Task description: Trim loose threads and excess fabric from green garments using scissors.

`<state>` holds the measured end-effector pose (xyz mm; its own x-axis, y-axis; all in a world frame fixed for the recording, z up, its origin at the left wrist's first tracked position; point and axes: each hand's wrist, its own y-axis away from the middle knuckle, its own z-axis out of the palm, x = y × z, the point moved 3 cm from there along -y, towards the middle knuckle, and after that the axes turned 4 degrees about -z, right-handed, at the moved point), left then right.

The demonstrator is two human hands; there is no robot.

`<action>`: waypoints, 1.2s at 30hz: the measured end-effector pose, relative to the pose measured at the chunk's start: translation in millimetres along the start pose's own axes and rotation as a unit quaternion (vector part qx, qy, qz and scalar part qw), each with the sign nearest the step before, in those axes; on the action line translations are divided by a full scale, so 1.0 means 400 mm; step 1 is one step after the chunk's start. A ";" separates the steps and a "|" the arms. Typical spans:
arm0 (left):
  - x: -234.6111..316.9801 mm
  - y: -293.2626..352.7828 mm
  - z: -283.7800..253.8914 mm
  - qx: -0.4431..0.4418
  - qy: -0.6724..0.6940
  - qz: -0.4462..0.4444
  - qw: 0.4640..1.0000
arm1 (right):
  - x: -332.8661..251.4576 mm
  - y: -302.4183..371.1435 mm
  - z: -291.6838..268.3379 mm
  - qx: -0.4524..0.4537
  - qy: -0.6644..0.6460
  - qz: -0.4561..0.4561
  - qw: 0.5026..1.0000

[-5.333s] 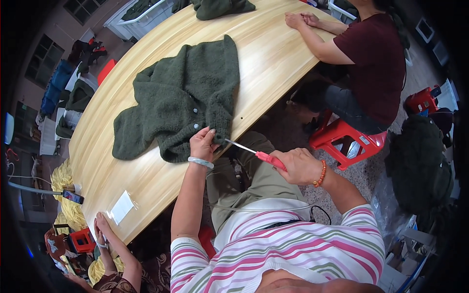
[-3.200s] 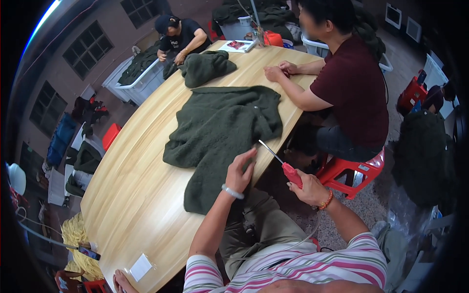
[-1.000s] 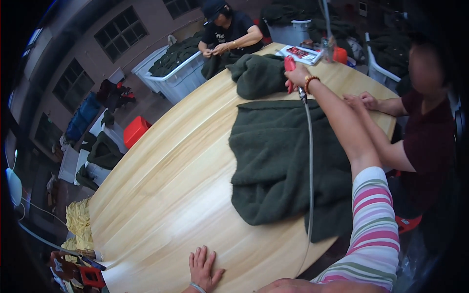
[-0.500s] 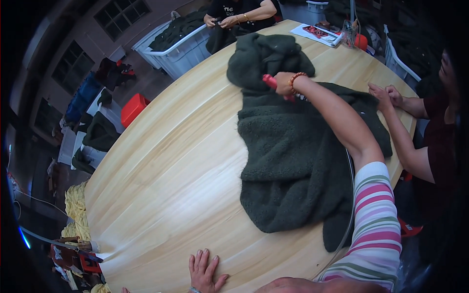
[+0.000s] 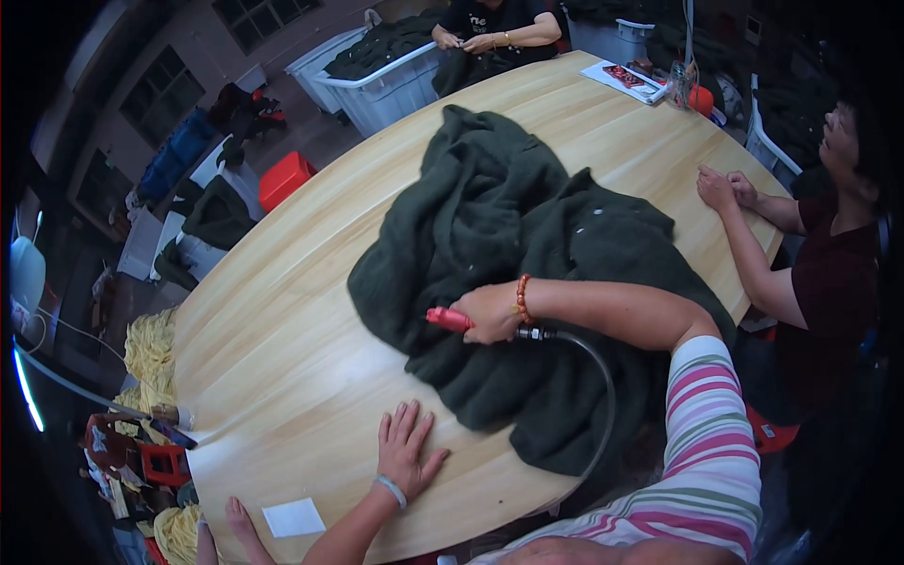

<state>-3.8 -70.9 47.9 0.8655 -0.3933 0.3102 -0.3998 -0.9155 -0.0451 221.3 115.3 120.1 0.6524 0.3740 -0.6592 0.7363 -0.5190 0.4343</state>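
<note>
Dark green knitwear [image 5: 471,217] lies heaped on the wooden table [image 5: 282,358], seemingly being arranged. The right hand [image 5: 492,314] curls around a red air gun [image 5: 448,319]; the left hand [image 5: 405,459] lies spread, palm down. Shifting cloth calls for keeping the hose [image 5: 605,377] clear.

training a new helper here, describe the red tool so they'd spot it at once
On the pale wooden table lies a heap of dark green cloth. Over its left side, the person's right hand grips the red tool. Unlike the orange bead bracelet on that wrist, it is bright red, with a hose behind it.
</note>
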 end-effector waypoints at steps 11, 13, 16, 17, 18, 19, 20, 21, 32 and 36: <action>-0.029 -0.009 0.029 0.198 0.071 -0.017 0.977 | 0.038 0.278 0.226 0.252 -0.224 0.026 0.941; -0.031 -0.004 0.022 0.208 0.100 -0.037 0.972 | 0.049 0.328 0.214 0.303 -0.253 0.026 0.918; -0.050 -0.003 0.022 0.244 0.118 -0.038 0.962 | 0.015 0.415 0.196 0.348 -0.260 0.018 0.901; -0.052 0.003 0.019 0.264 0.129 -0.010 0.956 | -0.005 0.443 0.192 0.368 -0.277 0.005 0.888; -0.047 0.009 0.017 0.284 0.138 0.017 0.949 | -0.021 0.462 0.198 0.366 -0.277 0.006 0.889; -0.031 0.007 0.018 0.283 0.141 0.018 0.948 | -0.039 0.478 0.218 0.343 -0.299 0.003 0.890; -0.003 0.004 0.009 0.291 0.153 0.035 0.944 | -0.048 0.490 0.241 0.323 -0.322 -0.001 0.890; 0.027 0.001 -0.002 0.298 0.165 0.051 0.939 | -0.047 0.494 0.270 0.290 -0.320 0.002 0.902; 0.035 -0.323 -0.006 0.237 0.053 -0.021 0.970 | 0.294 0.587 0.172 0.596 0.063 0.191 0.777; 0.058 -0.248 0.031 0.178 0.056 -0.019 0.982 | 0.222 0.597 0.197 0.520 -0.185 0.185 0.813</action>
<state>59.5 9.8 47.7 0.8315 -0.3641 0.4197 -0.2197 -0.9093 -0.3535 441.0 -36.0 117.0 0.5546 -0.1120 -0.8245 -0.1735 -0.9847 0.0171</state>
